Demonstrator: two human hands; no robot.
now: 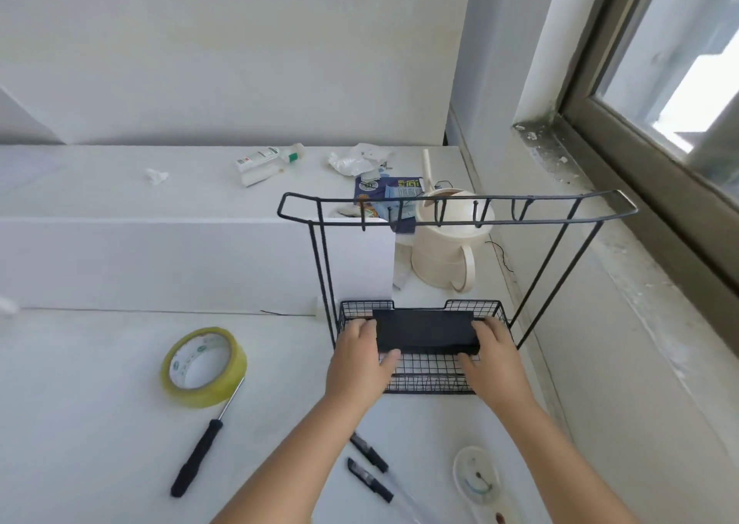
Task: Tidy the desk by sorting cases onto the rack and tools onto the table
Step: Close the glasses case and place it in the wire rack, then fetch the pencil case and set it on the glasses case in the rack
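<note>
**Both hands on the black case, inside the rack's basket**

You have the black case [426, 331] between your two hands, and it sits inside the wire basket at the foot of the black rack [456, 207]. Your left hand [360, 357] wraps the case's left end, fingers over the top, thumb under the front edge. Your right hand [494, 357] mirrors it on the right end. Each grip is closed on the case; whether the case rests fully on the mesh floor or hangs just above it is hard to tell from this angle.

The rack stands upright on the white counter [100, 423], its row of hooks bare along the top bar. Behind it sits a cream jug [444, 259], with a blue packet [386, 191] and crumpled wrappers farther back.

On the counter to your left lies the yellow tape roll [203, 365], and the screwdriver [200, 453] lies just beside it, its shaft tip touching the roll. Two black pens [370, 467] lie near your left forearm, side by side. A small white dish [476, 475] sits under your right forearm.
</note>
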